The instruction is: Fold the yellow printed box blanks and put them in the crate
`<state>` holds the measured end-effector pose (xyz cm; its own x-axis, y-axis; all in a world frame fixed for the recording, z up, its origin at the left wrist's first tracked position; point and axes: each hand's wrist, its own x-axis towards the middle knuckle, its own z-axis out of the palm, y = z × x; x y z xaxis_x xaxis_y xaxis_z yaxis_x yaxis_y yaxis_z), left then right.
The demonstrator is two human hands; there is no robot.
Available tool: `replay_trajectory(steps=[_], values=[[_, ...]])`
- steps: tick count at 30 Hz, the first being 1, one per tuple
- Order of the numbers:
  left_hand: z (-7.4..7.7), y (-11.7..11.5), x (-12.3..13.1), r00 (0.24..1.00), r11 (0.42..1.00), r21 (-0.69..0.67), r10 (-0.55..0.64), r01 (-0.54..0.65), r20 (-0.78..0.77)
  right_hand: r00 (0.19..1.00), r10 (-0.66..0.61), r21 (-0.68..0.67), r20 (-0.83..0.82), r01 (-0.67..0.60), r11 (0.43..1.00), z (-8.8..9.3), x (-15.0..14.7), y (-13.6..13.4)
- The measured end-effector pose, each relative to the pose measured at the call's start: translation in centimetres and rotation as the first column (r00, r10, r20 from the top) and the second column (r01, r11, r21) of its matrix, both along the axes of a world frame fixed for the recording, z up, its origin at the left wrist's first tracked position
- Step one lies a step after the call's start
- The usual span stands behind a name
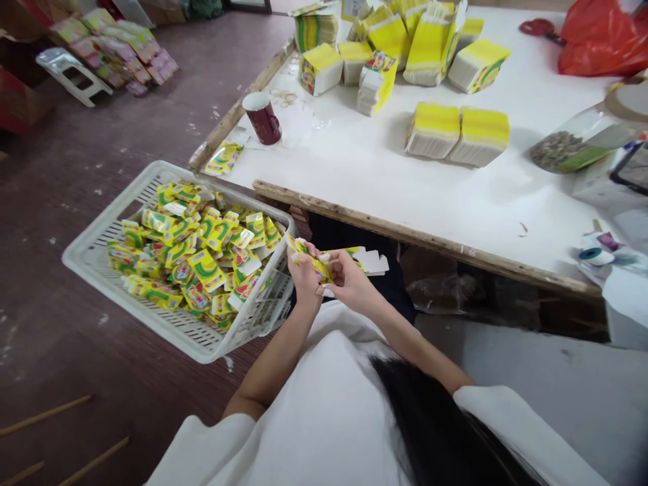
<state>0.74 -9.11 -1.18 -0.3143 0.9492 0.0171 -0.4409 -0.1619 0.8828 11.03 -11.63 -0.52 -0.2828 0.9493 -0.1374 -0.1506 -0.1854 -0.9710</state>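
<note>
Close to my lap, my left hand (305, 273) is closed around a small yellow printed carton (318, 266). My right hand (349, 280) has its fingers bent against the same carton's right side, pinching its edge. More flat yellow and white cartons (372, 261) lie on my lap just beyond my right hand. To the left of my hands a white plastic basket (152, 312) holds a heap of small folded yellow cartons (205, 268). Yellow carton stacks (478, 135) stand on the white table (354, 162) in front of me.
A maroon mug (262, 119) stands at the table's left side near flat packets (224, 158). A red bag (602, 40), a clear jar (572, 138) and a thread spool (596, 256) are on the right. The table's wooden edge (405, 233) runs just beyond my lap. A white stool (73, 74) stands back left.
</note>
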Motion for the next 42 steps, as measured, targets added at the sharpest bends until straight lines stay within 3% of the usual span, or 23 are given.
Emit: replay_trajectory(steps=[3, 7, 12, 18, 23, 30, 36, 39, 42], values=[[-0.3, -0.6, -0.5, 0.983, 0.995, 0.004, -0.098, 0.1, -0.153, 0.997, -0.059, -0.03, -0.043, 0.057, 0.998, -0.1, 0.8, 0.6], [-0.5, -1.1, -1.0, 0.97, 0.978, 0.047, -0.194, 0.203, -0.149, 0.992, -0.104, -0.017, -0.066, 0.103, 0.995, 0.0, 1.7, 1.0], [-0.5, -0.8, -1.0, 0.973, 0.975, 0.084, -0.196, 0.206, -0.121, 0.976, -0.115, -0.079, -0.186, 0.102, 0.992, 0.6, 1.6, 1.0], [-0.6, -0.4, -0.8, 0.992, 0.997, -0.078, -0.005, -0.005, -0.127, 0.992, -0.097, -0.112, -0.085, 0.087, 0.99, 0.3, 1.6, 0.9], [-0.6, -0.4, -1.4, 0.986, 0.977, -0.146, -0.163, 0.155, -0.046, 0.976, -0.214, -0.111, -0.05, 0.208, 0.972, 0.2, 2.3, 1.3], [-0.5, -0.4, -1.6, 0.988, 0.974, -0.169, -0.147, 0.151, 0.039, 0.965, -0.26, -0.093, -0.042, 0.255, 0.962, 0.1, 2.4, 1.5], [0.5, 0.6, -4.1, 0.983, 0.985, -0.116, -0.141, 0.128, -0.12, 0.957, -0.242, 0.154, 0.163, 0.217, 0.964, -0.2, 4.0, 1.7], [1.6, 0.5, -6.4, 0.945, 0.98, -0.049, -0.198, 0.191, -0.259, 0.876, -0.314, 0.39, 0.367, 0.161, 0.907, 0.4, 5.3, 1.7], [3.0, 0.2, -8.3, 0.86, 0.962, 0.034, -0.226, 0.271, -0.458, 0.768, -0.338, 0.566, 0.544, -0.038, 0.824, 1.1, 5.9, 1.7]])
